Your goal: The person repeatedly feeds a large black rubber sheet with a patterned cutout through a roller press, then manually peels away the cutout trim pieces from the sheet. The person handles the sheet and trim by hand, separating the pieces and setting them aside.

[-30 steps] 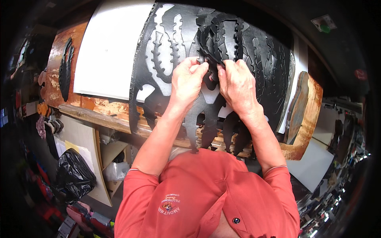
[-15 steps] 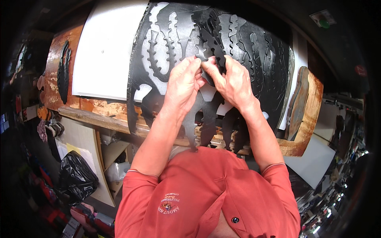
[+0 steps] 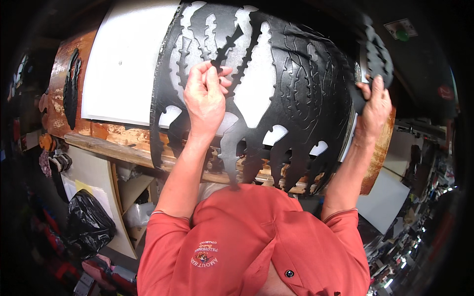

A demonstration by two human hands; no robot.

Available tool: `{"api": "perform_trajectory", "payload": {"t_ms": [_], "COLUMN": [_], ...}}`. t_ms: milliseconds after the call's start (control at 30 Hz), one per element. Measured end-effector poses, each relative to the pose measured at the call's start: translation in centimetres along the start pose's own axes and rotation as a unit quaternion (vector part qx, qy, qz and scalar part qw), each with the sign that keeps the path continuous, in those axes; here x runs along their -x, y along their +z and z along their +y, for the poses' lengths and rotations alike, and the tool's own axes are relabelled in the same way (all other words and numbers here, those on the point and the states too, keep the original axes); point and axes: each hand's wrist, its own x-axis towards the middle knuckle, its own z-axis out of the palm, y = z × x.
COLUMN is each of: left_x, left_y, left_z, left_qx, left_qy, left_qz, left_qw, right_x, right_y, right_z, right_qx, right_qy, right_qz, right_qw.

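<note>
A large black leather-like sheet (image 3: 197, 116) with notched cut-out shapes lies over the work surface and hangs down its near edge. Above its left part, my left hand (image 3: 205, 101) is closed, pinching a narrow black notched strip (image 3: 228, 47) between thumb and fingers. Out past the sheet's right edge, my right hand (image 3: 375, 106) is closed around the lower end of a black notched piece (image 3: 380, 52), which stands up from the fingers and is slightly blurred. Between the hands, a wide pale opening in the sheet shows the lighter surface beneath.
To the left, a white board (image 3: 126, 64) lies on the worn wooden table (image 3: 59, 111), with several dark notched pieces (image 3: 72, 91) beyond it. Below stand an open shelf (image 3: 134, 190) and a black plastic bag (image 3: 90, 222). A pale panel (image 3: 382, 200) is at the lower right.
My hands, together over the middle before, are now apart. The right hand has carried the notched piece far right, and the left has moved slightly left with a strip. The middle opening is uncovered.
</note>
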Motion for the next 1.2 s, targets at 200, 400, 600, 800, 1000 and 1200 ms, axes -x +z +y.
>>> {"api": "perform_trajectory", "payload": {"t_ms": [200,400,600,800,1000,1200], "left_x": [3.0,7.9,3.4,2.8,2.4,3.1], "left_y": [0.1,2.7,2.9,5.1,6.1,6.1], "left_z": [1.9,4.4,4.3,2.8,1.7,2.6], "left_qx": [-0.184,-0.127,-0.081,-0.056,0.185,0.154], "left_qy": [0.249,-0.045,-0.206,-0.227,-0.294,-0.264], "left_qz": [0.047,-0.221,-0.304,-0.317,-0.342,-0.32], "left_qw": [0.95,0.966,0.927,0.919,0.873,0.897], "right_x": [2.7,8.7,11.0,10.7,10.9,10.9], "right_y": [-2.9,-0.7,0.0,0.5,0.8,1.0], "right_z": [-1.5,3.1,6.3,6.5,6.0,6.4], "right_qx": [0.254,0.458,0.407,0.39,0.356,0.364], "right_qy": [-0.172,-0.322,-0.396,-0.441,-0.416,-0.397], "right_qz": [0.07,-0.208,-0.202,-0.194,-0.218,-0.196], "right_qw": [0.949,0.802,0.798,0.785,0.808,0.819]}}
